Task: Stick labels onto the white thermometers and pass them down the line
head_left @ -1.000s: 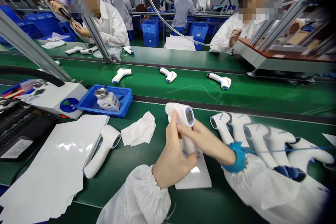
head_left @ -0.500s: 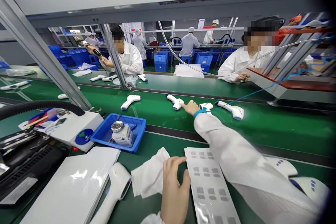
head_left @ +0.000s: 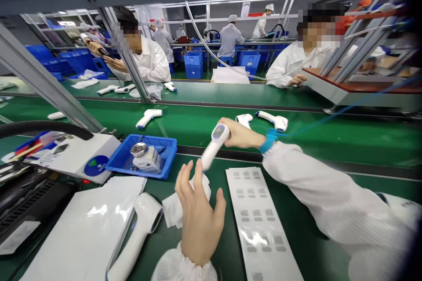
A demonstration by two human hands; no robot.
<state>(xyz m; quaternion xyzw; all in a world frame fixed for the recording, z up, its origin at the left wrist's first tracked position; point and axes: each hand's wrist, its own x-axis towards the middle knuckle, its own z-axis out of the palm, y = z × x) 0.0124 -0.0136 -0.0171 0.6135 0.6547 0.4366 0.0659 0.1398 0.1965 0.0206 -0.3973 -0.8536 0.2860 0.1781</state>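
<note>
From the head camera, the right hand [head_left: 242, 135] grips a white thermometer [head_left: 213, 145] above the edge of the green bench, its fingers [head_left: 227, 125] curled closely around the head. The handle slants down and left, its tip just above the left hand [head_left: 199, 215]. That hand is open with its fingers [head_left: 189, 180] spread, holding nothing, in front of a crumpled white cloth [head_left: 186, 199].

The right fingers hide part of the thermometer's head. Its display shows, but is too small to read. Half a second earlier, the right hand was out over the belt [head_left: 204, 125] beside a thermometer lying there; that spot is now bare. A blue wrist strap [head_left: 268, 141] circles the right wrist, and its cord runs off to the right.

A label sheet [head_left: 260, 224] lies on the bench to the right, with a second thermometer [head_left: 138, 228] to the left beside white sheets [head_left: 85, 232]. A blue tray [head_left: 141, 171] holds a bottle [head_left: 147, 158]. Across the belt, two co-workers [head_left: 145, 55] sit at another bench, with blue crates [head_left: 194, 65] behind them.
</note>
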